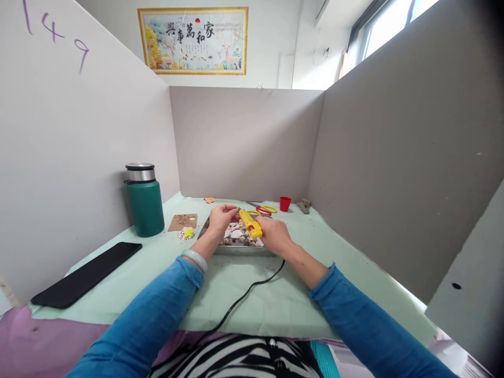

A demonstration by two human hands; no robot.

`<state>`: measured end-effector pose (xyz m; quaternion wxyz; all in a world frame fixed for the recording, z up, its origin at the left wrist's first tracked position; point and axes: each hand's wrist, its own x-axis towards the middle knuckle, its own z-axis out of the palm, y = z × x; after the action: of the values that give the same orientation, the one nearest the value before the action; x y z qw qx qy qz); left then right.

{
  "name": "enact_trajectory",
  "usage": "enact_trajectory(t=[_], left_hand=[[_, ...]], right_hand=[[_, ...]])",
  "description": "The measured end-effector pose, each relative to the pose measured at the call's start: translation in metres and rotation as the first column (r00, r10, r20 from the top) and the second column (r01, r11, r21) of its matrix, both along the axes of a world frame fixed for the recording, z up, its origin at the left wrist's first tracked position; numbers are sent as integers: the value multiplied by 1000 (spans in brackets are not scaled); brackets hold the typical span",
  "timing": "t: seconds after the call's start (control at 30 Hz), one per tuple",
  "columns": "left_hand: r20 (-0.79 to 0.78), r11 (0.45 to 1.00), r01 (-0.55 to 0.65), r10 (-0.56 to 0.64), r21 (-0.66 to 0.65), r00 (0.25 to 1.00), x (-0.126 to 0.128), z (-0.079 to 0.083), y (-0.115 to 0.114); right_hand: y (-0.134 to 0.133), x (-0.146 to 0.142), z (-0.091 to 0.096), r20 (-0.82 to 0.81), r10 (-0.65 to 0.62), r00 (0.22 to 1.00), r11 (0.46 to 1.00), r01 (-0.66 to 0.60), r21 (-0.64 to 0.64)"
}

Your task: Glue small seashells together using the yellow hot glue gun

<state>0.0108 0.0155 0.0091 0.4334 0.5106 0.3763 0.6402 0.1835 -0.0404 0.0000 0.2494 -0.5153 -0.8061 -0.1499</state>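
My right hand (275, 235) is wrapped round a yellow hot glue gun (250, 222), whose tip points forward and left. A pale glue stick end pokes out of its back. Beside the tip, my left hand (221, 216) has thumb and forefinger pinched together; whatever small thing they hold is too small to make out. Both hands are above a metal tray (246, 251) filled with shells (236, 232) and other small pieces. The gun's black cord (252, 286) runs from below my right hand towards my lap.
At the left stand a green bottle (145, 207) and a long black object (88, 273) lying flat. Near the tray lie brown card (183, 222) and a starfish decoration (187, 233). Behind it are scissors (268, 209), a red cup (285, 203) and a brownish piece (304, 205). Partitions (248, 142) enclose the table.
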Motion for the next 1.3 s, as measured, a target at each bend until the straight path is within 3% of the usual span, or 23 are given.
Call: enact_trajectory(t=[0.43, 0.73, 1.3], left_hand=[[14, 1000, 1, -2, 24, 1000, -2, -3, 4], [-6, 999, 6, -5, 34, 1000, -1, -3, 4], [10, 1000, 19, -19, 7, 1000, -5, -4, 3]], right_hand=[[0, 4, 2, -13, -59, 998, 998, 59, 8], [0, 2, 0, -7, 15, 1000, 1000, -15, 21], [2, 5, -1, -15, 0, 1000, 999, 1, 50]])
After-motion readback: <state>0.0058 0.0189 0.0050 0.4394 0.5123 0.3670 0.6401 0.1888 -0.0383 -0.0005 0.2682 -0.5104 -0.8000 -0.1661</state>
